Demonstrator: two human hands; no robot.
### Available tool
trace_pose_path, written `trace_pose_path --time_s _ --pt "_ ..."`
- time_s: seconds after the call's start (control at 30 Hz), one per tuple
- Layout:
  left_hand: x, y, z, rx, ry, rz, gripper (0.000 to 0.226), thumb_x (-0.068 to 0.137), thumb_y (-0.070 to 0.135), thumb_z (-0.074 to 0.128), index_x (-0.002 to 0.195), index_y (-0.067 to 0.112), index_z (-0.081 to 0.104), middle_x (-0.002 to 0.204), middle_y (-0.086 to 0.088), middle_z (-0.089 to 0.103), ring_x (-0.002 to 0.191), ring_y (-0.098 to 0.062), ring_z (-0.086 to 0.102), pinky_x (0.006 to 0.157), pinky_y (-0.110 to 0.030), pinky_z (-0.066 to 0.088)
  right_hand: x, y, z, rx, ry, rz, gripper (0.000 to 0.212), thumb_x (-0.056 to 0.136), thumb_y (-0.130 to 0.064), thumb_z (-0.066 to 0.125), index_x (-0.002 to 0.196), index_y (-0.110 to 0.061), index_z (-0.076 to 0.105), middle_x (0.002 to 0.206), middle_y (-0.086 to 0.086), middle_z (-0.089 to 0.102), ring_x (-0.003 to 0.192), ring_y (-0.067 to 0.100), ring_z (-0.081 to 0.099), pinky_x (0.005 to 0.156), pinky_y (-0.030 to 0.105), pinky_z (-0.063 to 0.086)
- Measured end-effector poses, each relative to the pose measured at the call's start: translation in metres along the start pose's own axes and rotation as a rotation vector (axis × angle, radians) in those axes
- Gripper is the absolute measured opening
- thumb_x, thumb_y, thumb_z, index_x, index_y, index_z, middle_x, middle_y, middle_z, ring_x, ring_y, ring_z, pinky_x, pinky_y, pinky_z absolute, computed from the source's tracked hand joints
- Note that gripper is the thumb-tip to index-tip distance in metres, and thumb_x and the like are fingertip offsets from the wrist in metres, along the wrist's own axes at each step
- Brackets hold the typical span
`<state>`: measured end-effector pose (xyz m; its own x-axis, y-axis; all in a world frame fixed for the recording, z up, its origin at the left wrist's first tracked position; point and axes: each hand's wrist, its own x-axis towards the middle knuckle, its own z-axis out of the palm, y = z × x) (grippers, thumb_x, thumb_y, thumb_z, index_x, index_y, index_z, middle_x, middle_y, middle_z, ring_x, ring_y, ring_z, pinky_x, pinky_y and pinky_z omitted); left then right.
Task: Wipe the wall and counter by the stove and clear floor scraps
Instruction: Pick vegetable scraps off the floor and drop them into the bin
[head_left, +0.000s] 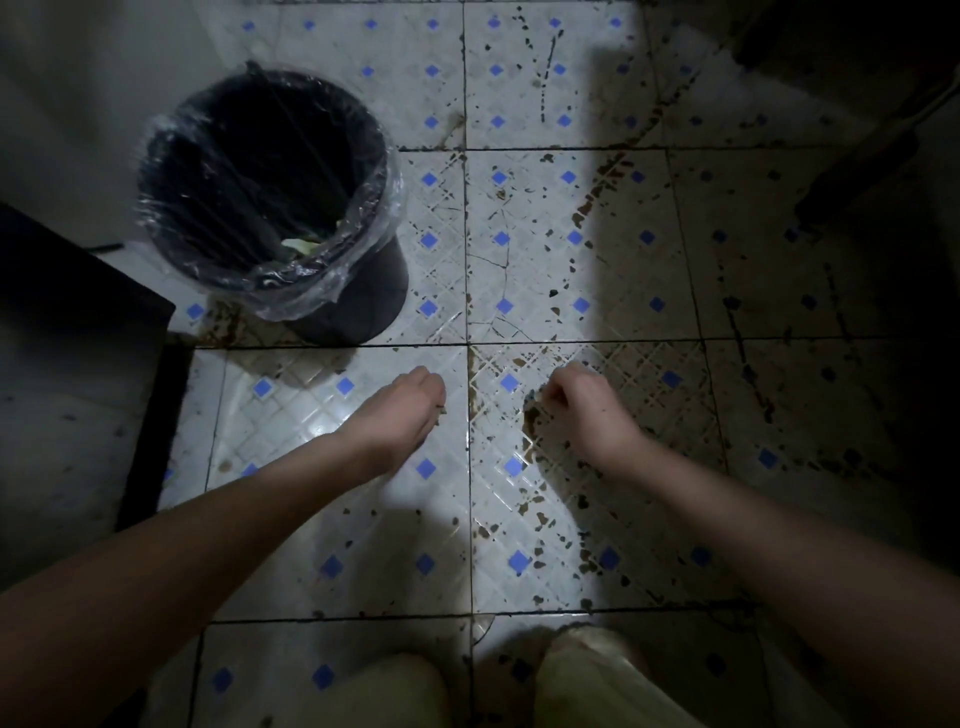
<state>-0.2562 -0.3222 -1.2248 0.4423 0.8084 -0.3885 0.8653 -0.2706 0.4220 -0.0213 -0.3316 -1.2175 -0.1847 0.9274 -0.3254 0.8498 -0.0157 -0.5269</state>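
Dark brown scraps and stains (530, 421) spot the white floor tiles (524, 270) with blue diamonds, thickest along the grout line between my hands. My left hand (400, 410) hovers low over the floor with its fingers curled inward, and small dark scraps (440, 409) show at its fingertips. Just right of the grout line, my right hand (576, 400) is down at the floor, its fingers curled and pinching a small dark scrap (534, 398). What lies inside either palm is hidden.
A black waste bin (363, 291) lined with a clear plastic bag stands on the floor beyond my left hand, with some pale waste inside. A dark cabinet edge (145, 364) runs along the left. My knees (597, 675) are at the bottom. The right side lies in shadow.
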Motion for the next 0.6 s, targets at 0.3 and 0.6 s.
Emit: trace_pose_path --time_s 0.3,0.6 --pt "0.015 0.014 -0.046 -0.031 0.21 0.065 0.011 0.084 0.001 0.051 0.09 0.009 0.047 0.093 -0.008 0.049 0.081 -0.026 0.051 0.074 -0.046 0.044 0.034 -0.035 -0.038 0.049 0.211 -0.124 0.006 0.086 -0.003 0.064 0.085 -0.003 0.07 0.09 0.01 0.067 0.082 0.019 0.062 0.08 0.036 0.055" --pt "0.015 0.037 -0.1 -0.029 0.407 0.174 0.004 0.086 -0.001 0.044 0.085 0.002 0.047 0.085 -0.017 0.053 0.074 -0.03 0.05 0.07 -0.049 0.043 0.041 -0.057 -0.078 0.055 0.347 -0.149 0.013 0.087 -0.005 0.064 0.097 -0.001 0.071 0.096 0.013 0.07 0.084 0.02 0.065 0.08 0.027 0.053"
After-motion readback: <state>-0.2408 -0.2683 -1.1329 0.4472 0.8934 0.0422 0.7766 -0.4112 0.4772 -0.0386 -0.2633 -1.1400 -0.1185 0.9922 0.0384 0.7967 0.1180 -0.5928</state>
